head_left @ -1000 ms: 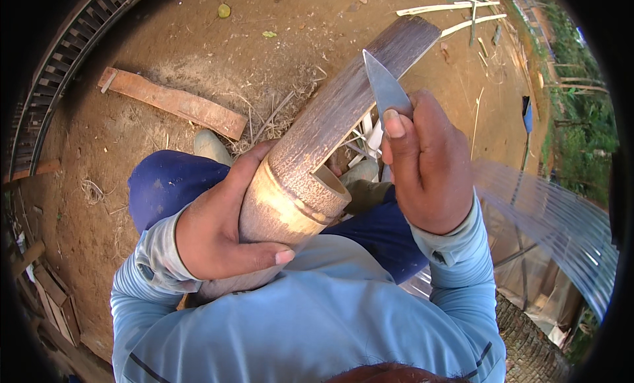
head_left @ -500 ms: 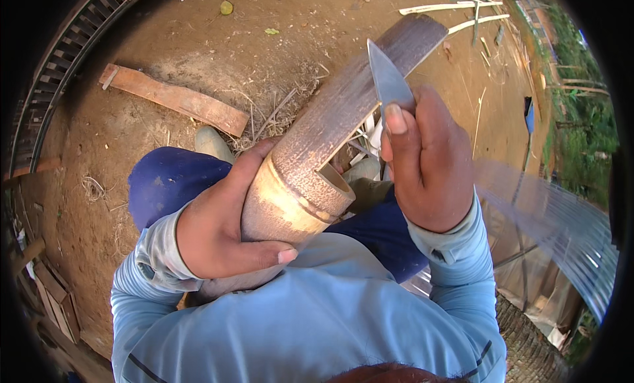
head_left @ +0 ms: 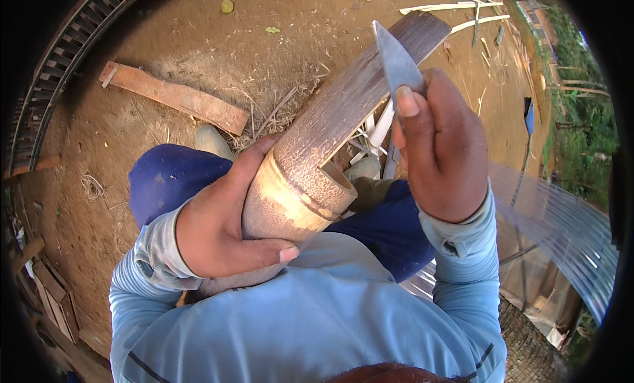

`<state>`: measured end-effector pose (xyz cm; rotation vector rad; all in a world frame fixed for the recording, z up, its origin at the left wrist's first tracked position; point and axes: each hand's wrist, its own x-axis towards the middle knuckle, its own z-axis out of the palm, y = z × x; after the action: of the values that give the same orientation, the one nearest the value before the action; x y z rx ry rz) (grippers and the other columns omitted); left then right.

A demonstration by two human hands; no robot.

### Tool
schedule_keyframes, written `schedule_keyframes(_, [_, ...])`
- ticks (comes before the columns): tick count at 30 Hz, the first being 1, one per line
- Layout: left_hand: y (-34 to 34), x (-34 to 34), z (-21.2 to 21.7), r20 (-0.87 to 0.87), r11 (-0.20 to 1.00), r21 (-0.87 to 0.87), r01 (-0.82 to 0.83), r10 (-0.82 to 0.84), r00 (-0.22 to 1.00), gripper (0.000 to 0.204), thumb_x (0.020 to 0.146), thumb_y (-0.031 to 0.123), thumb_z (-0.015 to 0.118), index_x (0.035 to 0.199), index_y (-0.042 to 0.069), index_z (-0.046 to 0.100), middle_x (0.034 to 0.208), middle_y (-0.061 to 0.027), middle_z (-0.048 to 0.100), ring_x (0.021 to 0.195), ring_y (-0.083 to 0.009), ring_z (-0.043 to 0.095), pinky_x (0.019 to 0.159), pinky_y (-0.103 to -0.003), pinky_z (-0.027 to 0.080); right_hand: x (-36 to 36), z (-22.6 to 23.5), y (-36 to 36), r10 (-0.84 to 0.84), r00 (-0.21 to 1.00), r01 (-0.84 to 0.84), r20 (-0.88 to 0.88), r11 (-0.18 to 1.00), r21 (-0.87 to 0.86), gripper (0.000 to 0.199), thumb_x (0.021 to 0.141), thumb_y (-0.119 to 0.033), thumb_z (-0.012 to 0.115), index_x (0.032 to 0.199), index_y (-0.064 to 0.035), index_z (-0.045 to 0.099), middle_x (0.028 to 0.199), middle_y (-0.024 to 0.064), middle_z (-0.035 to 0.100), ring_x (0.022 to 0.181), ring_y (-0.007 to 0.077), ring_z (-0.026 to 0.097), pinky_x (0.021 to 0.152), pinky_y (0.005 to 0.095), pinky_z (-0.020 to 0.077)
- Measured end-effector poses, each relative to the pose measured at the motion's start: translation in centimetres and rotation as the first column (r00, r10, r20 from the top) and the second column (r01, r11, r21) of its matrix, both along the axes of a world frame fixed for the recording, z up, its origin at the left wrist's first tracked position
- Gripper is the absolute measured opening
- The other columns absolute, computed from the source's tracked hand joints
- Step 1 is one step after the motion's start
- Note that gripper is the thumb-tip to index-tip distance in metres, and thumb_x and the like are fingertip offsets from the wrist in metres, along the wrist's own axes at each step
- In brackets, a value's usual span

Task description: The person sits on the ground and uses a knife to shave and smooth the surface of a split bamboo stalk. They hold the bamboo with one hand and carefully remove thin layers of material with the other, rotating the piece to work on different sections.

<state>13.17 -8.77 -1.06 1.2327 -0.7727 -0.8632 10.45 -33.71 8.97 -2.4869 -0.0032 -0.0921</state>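
Observation:
A thick bamboo piece (head_left: 330,122) slants up and to the right from my lap, its upper stretch cut down to a long curved slat and its lower end still a full tube. My left hand (head_left: 228,228) wraps around the tube just below the pale node ring, thumb lying across the near side. In my right hand (head_left: 446,155) is a knife (head_left: 397,60), its pointed grey blade angled up and left over the slat's right edge. The thumb presses on the blade's base; the handle is hidden in the fist.
A reddish wooden board (head_left: 175,99) lies on the dirt ground (head_left: 158,33) at the left, beside dry shavings. Pale split strips (head_left: 456,7) lie at the far right. Clear corrugated sheeting (head_left: 561,224) stands at the right, a slatted rack (head_left: 59,59) at the left edge.
My right hand with the knife has moved up and to the right along the slat's edge. The left hand and the bamboo have barely shifted.

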Motion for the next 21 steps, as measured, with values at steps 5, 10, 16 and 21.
schedule_keyframes(5, [-0.2, 0.0, -0.3, 0.017, 0.999, -0.038, -0.009, 0.009, 1.0, 0.116, 0.078, 0.017, 0.084, 0.157, -0.007, 0.003, 0.154, -0.0199, 0.037, 0.145, -0.0269, 0.034, 0.119, -0.039, 0.024, -0.6, -0.5, -0.9, 0.133, 0.989, -0.127, 0.057, 0.987, -0.095, 0.018, 0.104, -0.017, 0.053, 0.094, -0.0024, 0.051, 0.063, 0.0151, 0.055, 0.052, 0.0342, 0.061, 0.048, 0.0423, 0.0449])
schedule_keyframes(10, [-0.4, 0.1, 0.0, 0.029, 0.998, -0.061, -0.026, 0.028, 0.999, 0.103, 0.083, 0.011, 0.08, 0.154, -0.009, 0.008, 0.148, -0.0226, 0.042, 0.139, -0.0278, 0.041, 0.116, -0.039, 0.03, -0.7, -0.5, -0.3, 0.096, 0.995, -0.095, 0.012, 0.994, -0.059, 0.02, 0.104, -0.018, 0.054, 0.093, -0.0019, 0.05, 0.067, 0.0189, 0.054, 0.059, 0.0411, 0.059, 0.052, 0.045, 0.0449])
schedule_keyframes(16, [-0.2, 0.1, 0.0, 0.106, 0.998, -0.055, -0.041, 0.047, 0.993, 0.103, 0.083, 0.011, 0.08, 0.153, -0.011, 0.008, 0.147, -0.0225, 0.043, 0.138, -0.0278, 0.043, 0.115, -0.039, 0.031, -0.2, 0.1, -0.4, 0.028, 1.0, -0.029, -0.007, 0.998, -0.053, 0.02, 0.103, -0.018, 0.054, 0.092, -0.0024, 0.049, 0.067, 0.0208, 0.052, 0.062, 0.0432, 0.058, 0.054, 0.046, 0.0444])
schedule_keyframes(21, [-0.4, -0.1, -0.3, 0.04, 0.997, -0.068, -0.047, 0.05, 0.998, 0.102, 0.083, 0.011, 0.08, 0.153, -0.01, 0.009, 0.146, -0.0222, 0.044, 0.137, -0.0271, 0.044, 0.115, -0.038, 0.032, -1.7, -1.4, -0.3, 0.176, 0.983, -0.168, 0.048, 0.976, -0.138, 0.022, 0.104, -0.02, 0.054, 0.09, -0.0022, 0.049, 0.063, 0.0184, 0.052, 0.058, 0.0392, 0.06, 0.051, 0.0438, 0.0443])
